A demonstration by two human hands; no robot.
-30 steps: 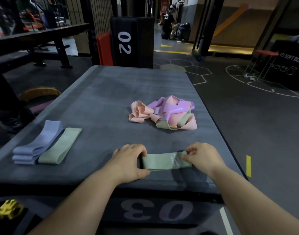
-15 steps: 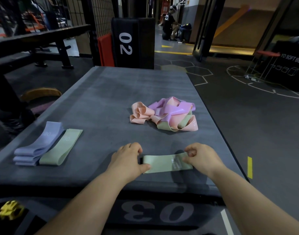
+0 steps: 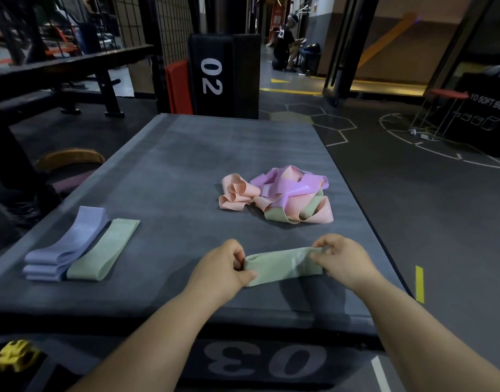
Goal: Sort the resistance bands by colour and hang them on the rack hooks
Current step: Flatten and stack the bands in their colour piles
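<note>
Left hand (image 3: pixel 223 267), right hand (image 3: pixel 345 261) each pinch one end of green band (image 3: pixel 282 265) at near edge of padded box top (image 3: pixel 186 165). Left: lilac stack (image 3: pixel 70 244), perhaps three; one flat green band (image 3: pixel 104 250). Centre: one tangled pile (image 3: pixel 280 196).

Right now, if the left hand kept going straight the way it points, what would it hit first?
Beyond the green band it pinches, the left hand would probably reach the tangled pile of bands first, though depth is unclear.
</note>
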